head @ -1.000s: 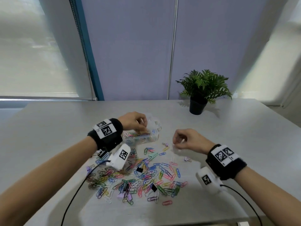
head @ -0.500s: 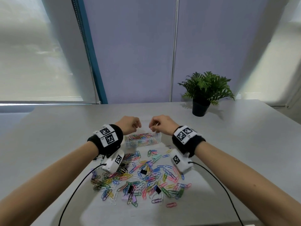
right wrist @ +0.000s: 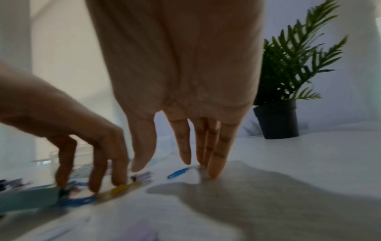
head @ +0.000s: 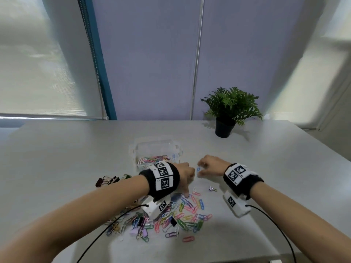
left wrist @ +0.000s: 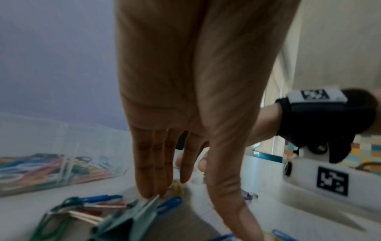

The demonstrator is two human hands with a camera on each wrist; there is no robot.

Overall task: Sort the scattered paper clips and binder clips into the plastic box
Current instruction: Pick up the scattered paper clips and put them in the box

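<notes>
Grey table (head: 76, 168): potted plant (head: 230, 111) far right; both hands' fingers extended, holding nothing, over paper clips (head: 182, 215).

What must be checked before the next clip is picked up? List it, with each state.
1. Box open: ok. The plastic box shows no lid and holds paper clips.
2. Right hand free: ok. Its fingers hang over the blue paper clip and grip nothing.
3. Left hand free: ok. Its fingertips touch the pile without holding anything.
4. Blue paper clip lying apart from the others: ok.
5. A separate compartment for the binder clips: cannot tell.
</notes>
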